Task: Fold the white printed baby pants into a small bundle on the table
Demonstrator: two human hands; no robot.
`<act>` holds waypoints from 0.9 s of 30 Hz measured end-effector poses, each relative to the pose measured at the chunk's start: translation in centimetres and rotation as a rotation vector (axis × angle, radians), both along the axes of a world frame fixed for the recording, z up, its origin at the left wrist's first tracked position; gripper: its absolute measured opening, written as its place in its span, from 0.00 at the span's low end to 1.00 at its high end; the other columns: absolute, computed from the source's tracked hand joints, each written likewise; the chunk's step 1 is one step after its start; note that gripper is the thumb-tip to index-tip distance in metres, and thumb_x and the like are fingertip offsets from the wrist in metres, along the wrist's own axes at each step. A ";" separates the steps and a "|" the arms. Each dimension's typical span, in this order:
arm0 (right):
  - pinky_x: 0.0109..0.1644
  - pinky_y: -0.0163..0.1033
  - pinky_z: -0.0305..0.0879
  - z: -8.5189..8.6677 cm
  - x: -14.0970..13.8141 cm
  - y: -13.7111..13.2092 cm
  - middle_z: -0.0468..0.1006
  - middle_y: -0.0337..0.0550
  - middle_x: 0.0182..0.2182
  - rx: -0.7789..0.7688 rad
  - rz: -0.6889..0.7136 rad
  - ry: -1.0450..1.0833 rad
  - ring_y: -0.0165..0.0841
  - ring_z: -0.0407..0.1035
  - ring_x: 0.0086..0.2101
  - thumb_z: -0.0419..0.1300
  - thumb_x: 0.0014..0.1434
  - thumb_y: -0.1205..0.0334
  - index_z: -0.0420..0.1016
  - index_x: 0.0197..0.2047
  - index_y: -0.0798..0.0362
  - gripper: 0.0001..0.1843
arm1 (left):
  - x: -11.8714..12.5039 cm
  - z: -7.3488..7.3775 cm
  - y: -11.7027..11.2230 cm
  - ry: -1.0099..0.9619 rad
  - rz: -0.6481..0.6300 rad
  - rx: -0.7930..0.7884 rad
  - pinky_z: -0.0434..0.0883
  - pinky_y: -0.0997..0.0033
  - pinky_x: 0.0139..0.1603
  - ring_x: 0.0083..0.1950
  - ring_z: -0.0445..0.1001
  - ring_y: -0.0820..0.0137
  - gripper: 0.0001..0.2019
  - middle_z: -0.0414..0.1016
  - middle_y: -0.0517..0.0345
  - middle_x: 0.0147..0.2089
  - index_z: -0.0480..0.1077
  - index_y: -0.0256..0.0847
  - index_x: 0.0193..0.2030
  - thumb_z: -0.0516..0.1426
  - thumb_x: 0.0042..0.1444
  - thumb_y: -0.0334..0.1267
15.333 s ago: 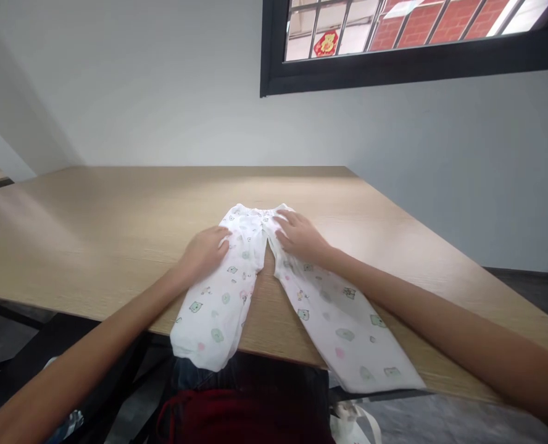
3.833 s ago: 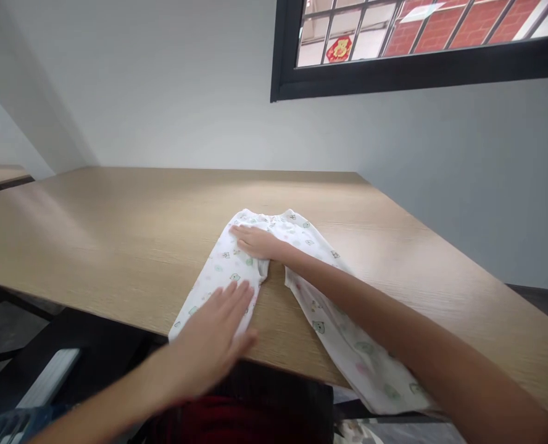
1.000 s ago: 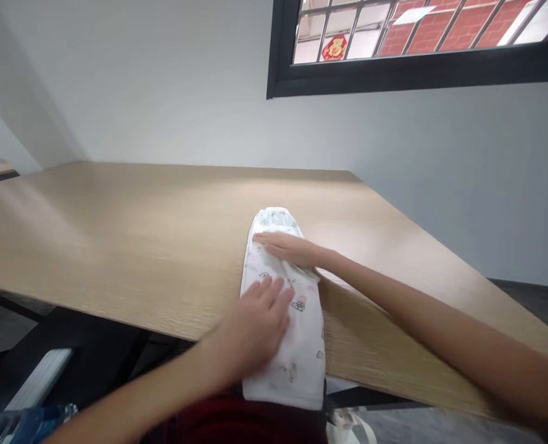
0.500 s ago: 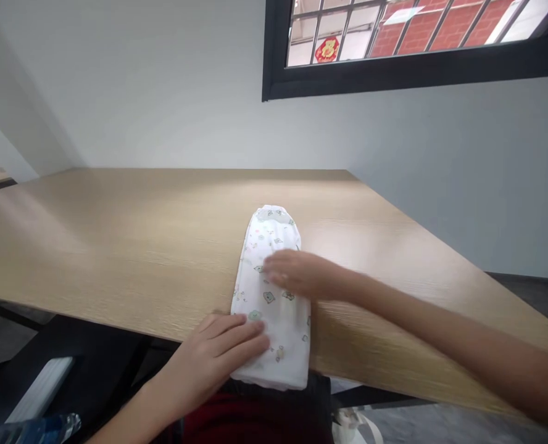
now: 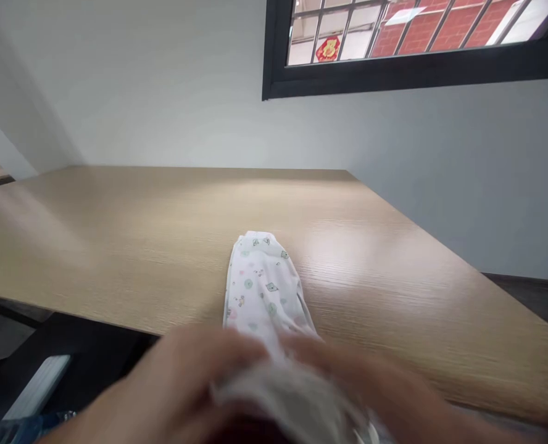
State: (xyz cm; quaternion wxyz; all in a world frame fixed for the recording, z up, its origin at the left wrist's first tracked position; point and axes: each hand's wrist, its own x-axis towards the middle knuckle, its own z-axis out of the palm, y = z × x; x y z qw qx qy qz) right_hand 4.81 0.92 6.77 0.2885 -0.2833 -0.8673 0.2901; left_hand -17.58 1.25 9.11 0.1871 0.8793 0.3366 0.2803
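A white folded baby garment [image 5: 262, 283], printed with small green and pink figures, lies lengthwise on the wooden table [image 5: 153, 246]. Its near end is raised off the tabletop towards the camera, where it blurs. My left hand [image 5: 181, 376] grips that end from the left, and my right hand [image 5: 361, 376] has it from the right. Both hands are close to the camera and smeared by motion. The fingertips are mostly hidden behind the hands and the cloth.
A black seat [image 5: 93, 345] stands below the table's left front edge, with a pale flat object [image 5: 40, 382] on it. A clear blue plastic bottle [image 5: 24, 427] shows at the bottom left. The wall and a barred window [image 5: 385, 68] are behind the table.
Both hands have left the garment's top surface and come to its near end, now lifted towards me. Its far end has slid nearer across the table.
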 end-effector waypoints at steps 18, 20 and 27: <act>0.50 0.51 0.51 -3.0 -4.4 16.8 0.65 0.55 0.50 0.656 -0.412 -0.401 0.45 0.57 0.47 0.42 0.62 0.68 0.63 0.53 0.58 0.18 | 3.7 -5.0 11.9 0.417 0.434 0.268 0.63 0.56 0.51 0.48 0.67 0.59 0.13 0.68 0.42 0.46 0.67 0.29 0.43 0.46 0.57 0.31; 0.51 0.55 0.46 -3.1 -6.0 18.0 0.67 0.53 0.48 0.720 -0.397 -0.506 0.46 0.57 0.46 0.41 0.64 0.66 0.64 0.53 0.55 0.18 | 4.5 -5.5 10.7 0.467 0.363 0.278 0.64 0.55 0.50 0.47 0.69 0.58 0.12 0.71 0.42 0.42 0.69 0.28 0.39 0.47 0.58 0.32; 0.42 0.55 0.52 -2.4 -7.5 26.2 0.69 0.58 0.41 0.452 -0.645 -0.687 0.49 0.61 0.41 0.44 0.64 0.63 0.70 0.45 0.58 0.16 | 4.0 -8.2 3.7 0.475 0.285 0.434 0.66 0.55 0.53 0.56 0.65 0.56 0.20 0.65 0.37 0.55 0.61 0.25 0.54 0.45 0.62 0.40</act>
